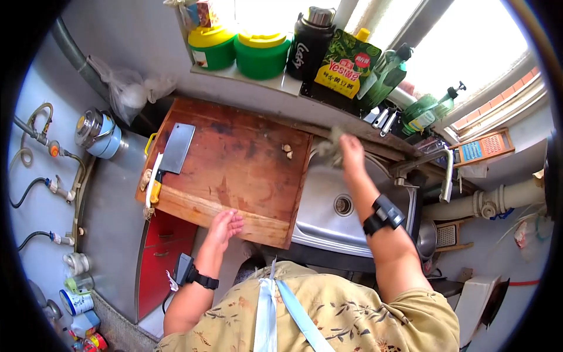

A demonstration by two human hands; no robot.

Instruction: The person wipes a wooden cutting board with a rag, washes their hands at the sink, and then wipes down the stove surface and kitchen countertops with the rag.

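Observation:
My right hand (352, 154) reaches over the far left corner of the sink (319, 193), closed on a crumpled grey-green rag (330, 149) that is blurred. My left hand (225, 227) is at the near edge of a large wooden cutting board (234, 158), fingers loosely stretched and nothing in them. On the board's left side lies a cleaver (177, 148) with a black and yellow handle. A white leek-like stalk (153, 182) with a rooted end lies beside it. Small garlic-like pieces (287, 151) rest near the board's right edge.
A faucet (425, 157) stands at the sink's right. Along the windowsill are green tubs with yellow lids (261, 56), a black bottle (311, 44), a yellow-green pouch (346, 64) and pump bottles (427, 111). A grater (481, 148) leans at right; a blue gas cylinder-like canister (99, 135) stands left.

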